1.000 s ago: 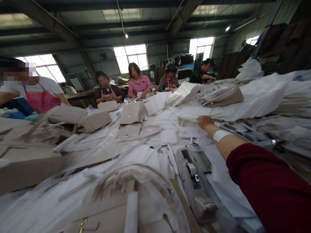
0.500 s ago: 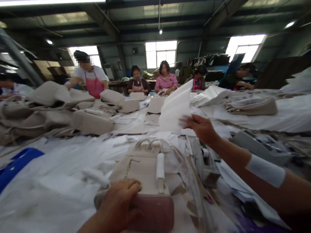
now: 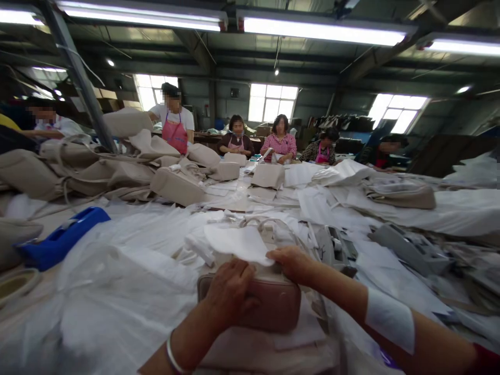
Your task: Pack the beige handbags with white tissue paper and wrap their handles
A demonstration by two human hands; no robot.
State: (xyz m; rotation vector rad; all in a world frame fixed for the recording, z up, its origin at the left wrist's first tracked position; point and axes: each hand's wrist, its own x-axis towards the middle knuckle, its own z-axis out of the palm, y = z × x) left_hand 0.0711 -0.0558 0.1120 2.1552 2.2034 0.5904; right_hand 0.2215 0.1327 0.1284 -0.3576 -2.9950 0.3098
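bag [image 3: 275,307] under left fingers [image 3: 242,271]; sheet [image 3: 236,242] (white) between right fingers [image 3: 276,255]

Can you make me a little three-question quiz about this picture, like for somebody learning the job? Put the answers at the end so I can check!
1. True or false: the left hand is touching the bag.

2. Pick one. What are the fingers of the right hand holding?
A. A roll of tape
B. A white sheet
C. A pair of scissors

3. Fill in the blank: the bracelet is on the person's ____ wrist.

Key:
1. True
2. B
3. left
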